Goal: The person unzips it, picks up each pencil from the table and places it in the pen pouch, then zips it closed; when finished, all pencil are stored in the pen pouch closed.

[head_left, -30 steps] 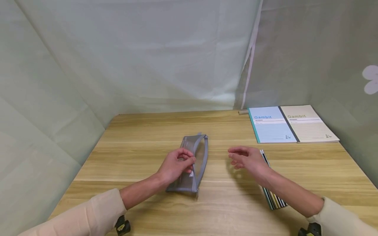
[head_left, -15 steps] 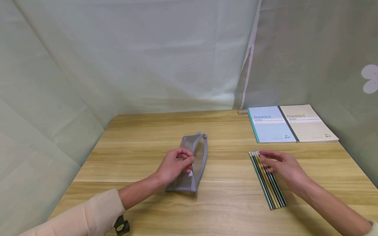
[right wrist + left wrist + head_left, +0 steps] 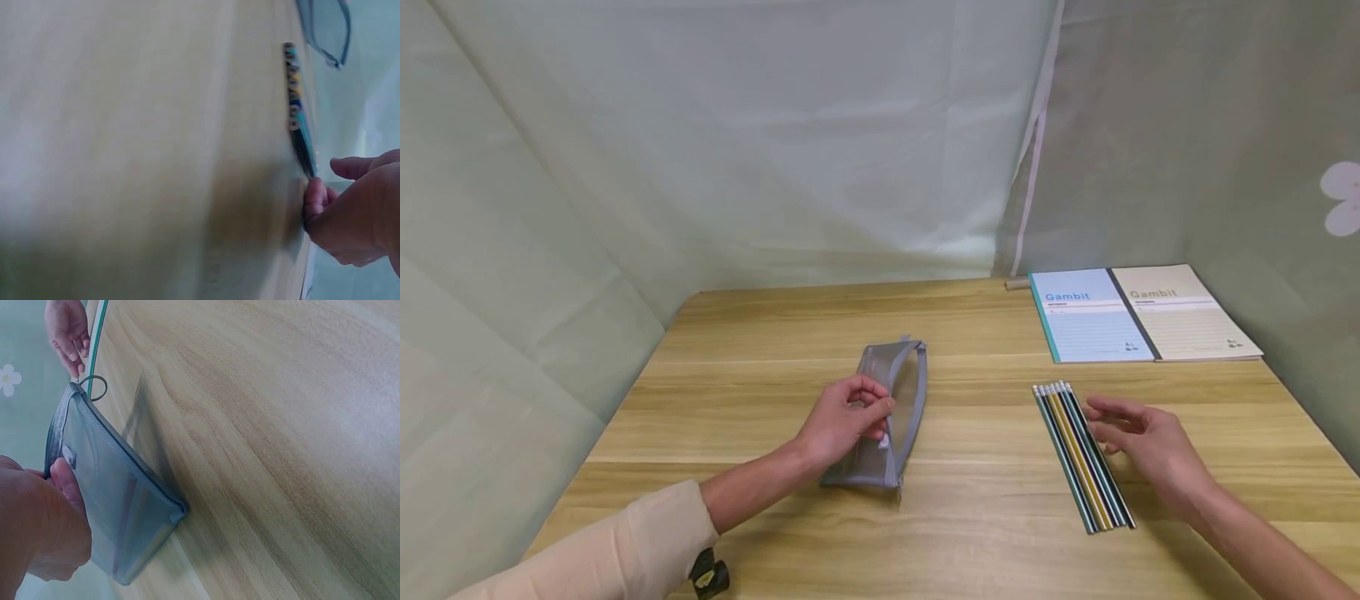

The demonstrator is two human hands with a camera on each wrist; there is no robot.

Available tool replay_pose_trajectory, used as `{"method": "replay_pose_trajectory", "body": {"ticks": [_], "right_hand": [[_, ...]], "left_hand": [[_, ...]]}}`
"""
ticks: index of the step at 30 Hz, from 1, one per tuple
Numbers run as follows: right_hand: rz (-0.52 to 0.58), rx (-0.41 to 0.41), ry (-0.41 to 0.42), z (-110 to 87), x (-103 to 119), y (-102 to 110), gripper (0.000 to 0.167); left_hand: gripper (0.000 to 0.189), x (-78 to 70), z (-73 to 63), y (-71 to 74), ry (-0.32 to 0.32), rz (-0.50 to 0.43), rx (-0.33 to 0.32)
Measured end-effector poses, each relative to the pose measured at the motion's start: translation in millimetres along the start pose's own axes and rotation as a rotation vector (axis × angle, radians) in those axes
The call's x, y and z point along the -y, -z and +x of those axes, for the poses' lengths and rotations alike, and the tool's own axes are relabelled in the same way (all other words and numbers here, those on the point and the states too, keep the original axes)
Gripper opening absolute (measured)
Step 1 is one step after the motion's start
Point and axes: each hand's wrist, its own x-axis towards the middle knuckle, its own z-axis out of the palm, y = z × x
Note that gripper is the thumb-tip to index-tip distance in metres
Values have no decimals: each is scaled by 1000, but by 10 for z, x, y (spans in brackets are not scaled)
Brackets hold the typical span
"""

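My left hand [image 3: 846,421] pinches the near edge of a grey see-through mesh pencil case [image 3: 913,417], whose zip opening gapes toward the right. In the left wrist view, a thin reddish line shows faintly through the side of the case [image 3: 125,487]; what it is I cannot tell. To the right, a row of several striped pencils [image 3: 1078,458] in dark, green and gold lies side by side on the table. My right hand [image 3: 1157,446] is at the right side of this row, fingers loosely bent, holding nothing. Whether its fingertips touch the outermost pencil is unclear.
Two notebooks, one blue [image 3: 1093,321] and one beige [image 3: 1183,317], lie flat at the table's back right. Beside them is a small brown roll-like piece [image 3: 1017,285]. Pale cloth [image 3: 850,150] hangs around the wooden table [image 3: 760,333].
My right hand has moved rightward from between the case and the pencils to the row's right side. The right-hand pencils have shifted slightly. My left hand stays on the case.
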Motion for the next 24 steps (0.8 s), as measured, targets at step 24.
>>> {"method": "replay_pose_trajectory", "body": {"ticks": [24], "right_hand": [[-278,-253,247,11,-105,-164,28]], "left_hand": [[13,21,-11,19,-22,8,15]]}}
